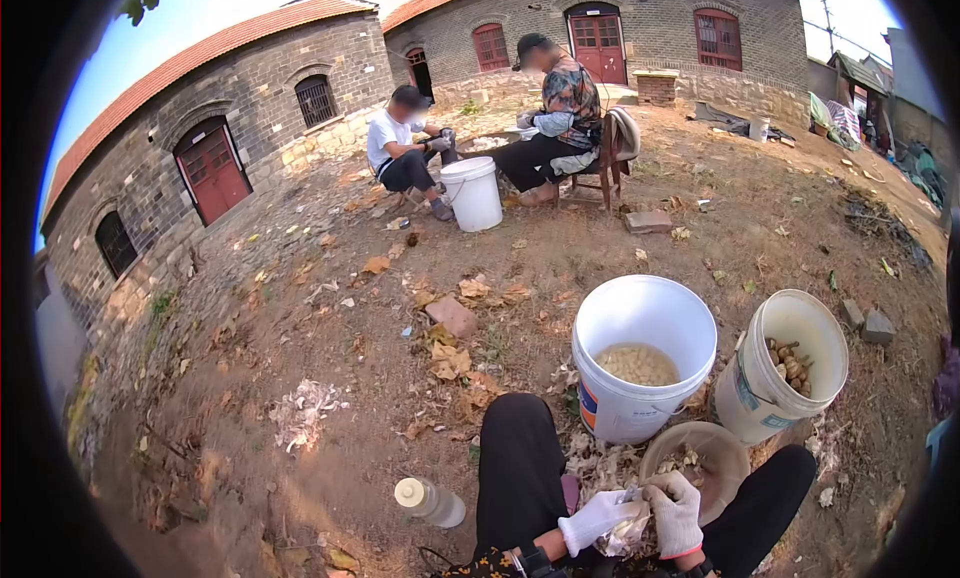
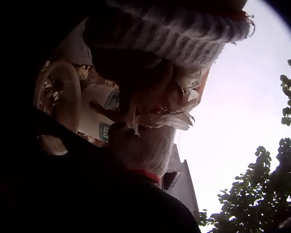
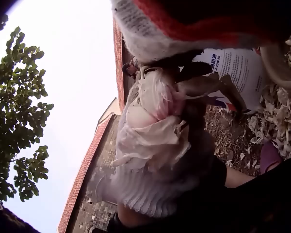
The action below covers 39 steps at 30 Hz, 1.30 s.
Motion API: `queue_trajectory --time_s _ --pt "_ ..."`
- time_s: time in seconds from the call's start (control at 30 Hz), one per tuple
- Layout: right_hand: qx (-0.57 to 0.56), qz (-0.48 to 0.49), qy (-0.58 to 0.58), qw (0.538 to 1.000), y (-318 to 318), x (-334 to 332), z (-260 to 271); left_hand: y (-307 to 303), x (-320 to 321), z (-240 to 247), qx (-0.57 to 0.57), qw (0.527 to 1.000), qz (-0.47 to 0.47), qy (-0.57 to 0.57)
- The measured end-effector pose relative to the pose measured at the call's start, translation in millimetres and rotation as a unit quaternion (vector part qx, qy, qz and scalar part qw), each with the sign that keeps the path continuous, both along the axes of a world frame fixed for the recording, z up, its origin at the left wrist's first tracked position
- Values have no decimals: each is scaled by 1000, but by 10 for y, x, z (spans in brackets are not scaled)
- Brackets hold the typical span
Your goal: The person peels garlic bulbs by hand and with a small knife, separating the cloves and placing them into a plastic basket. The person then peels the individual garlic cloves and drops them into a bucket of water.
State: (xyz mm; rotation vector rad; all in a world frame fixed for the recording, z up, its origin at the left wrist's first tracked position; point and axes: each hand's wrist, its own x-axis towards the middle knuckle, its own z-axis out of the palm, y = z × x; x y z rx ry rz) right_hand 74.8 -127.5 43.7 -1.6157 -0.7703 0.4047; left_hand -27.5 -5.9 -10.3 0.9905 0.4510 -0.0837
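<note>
Both gloved hands are together between the person's knees, the left hand [image 1: 600,523] and the right hand [image 1: 676,513] clamped on 1 garlic bulb [image 3: 153,99] wrapped in loose papery skin [image 3: 157,143]. A dry brown strip sticks out beside the bulb toward the buckets, though I cannot tell whether it is the stalk; the fingers and skin hide the bulb's long axis. Just beyond the right hand sits 1 round basin [image 1: 727,466], its open mouth facing up and its far rim close to 2 near buckets. The white bucket [image 1: 625,403], on the left, holds pale peeled cloves [image 1: 637,365] in liquid; the beige bucket [image 1: 742,403], on the right, holds brownish bulbs [image 1: 790,368], too heaped to count. Room is tight on that side, but the ground [image 1: 230,378] to the left lies wide, with 1 upright bottle [image 1: 430,503] near the left knee and 1 pile of peelings [image 1: 308,415] farther off. At the far side, 2 seated people [image 1: 570,108] flank 1 more white bucket [image 1: 475,203].
</note>
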Motion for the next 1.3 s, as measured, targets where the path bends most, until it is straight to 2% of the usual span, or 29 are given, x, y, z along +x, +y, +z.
queue_trajectory --time_s 0.1,0.2,0.23,0.33,0.37,0.4,0.47,0.57,0.63,0.7,0.73,0.83,0.9,0.97,1.07,1.13,1.17,1.2,1.23,1.3 --pt "-40 11 215 976 -17 31 113 13 6 -34 53 998 1 -19" --pt "-59 27 360 931 -110 67 236 -55 -7 -106 118 992 -6 -52" --pt "-76 44 355 931 -134 125 178 -77 -19 -116 137 989 -7 -61" --pt "-124 93 339 928 -246 310 -2 -71 -78 34 302 947 -77 -75" --pt "-101 95 374 917 -249 291 48 -87 -74 18 368 922 -70 -97" --pt "-118 116 357 919 -263 307 132 -85 -77 88 382 915 -87 -101" --pt "-159 101 316 930 -245 313 101 -145 -77 229 481 859 0 -177" --pt "-133 73 363 919 -236 232 59 -134 -37 238 567 799 -2 -198" --pt "-92 51 401 910 -260 188 -12 -157 -53 268 539 819 11 -198" --pt "-8 15 520 854 -224 113 -60 -152 -40 262 571 792 36 -212" --pt "23 51 561 826 -247 166 -204 -134 -44 246 569 796 23 -205" --pt "32 88 540 837 -280 200 -229 -149 -32 237 578 784 45 -220" --pt "-9 53 421 905 -271 223 -114 -162 4 209 573 774 95 -254" --pt "-36 17 305 952 -277 271 -60 -169 9 194 575 765 124 -262" --pt "-31 30 225 973 -341 339 -36 -170 -30 223 595 760 121 -232" --pt "-131 79 143 978 -314 262 112 -180 -12 246 608 759 96 -214" --pt "-182 102 100 973 -309 216 140 -176 -12 226 631 741 83 -214" --pt "-120 113 107 981 -303 164 83 -150 -20 198 654 722 70 -214" --pt "-152 116 137 972 -299 169 67 -139 -27 184 677 702 57 -214" --pt "-120 119 222 960 -298 164 90 -157 -47 196 694 683 60 -218"
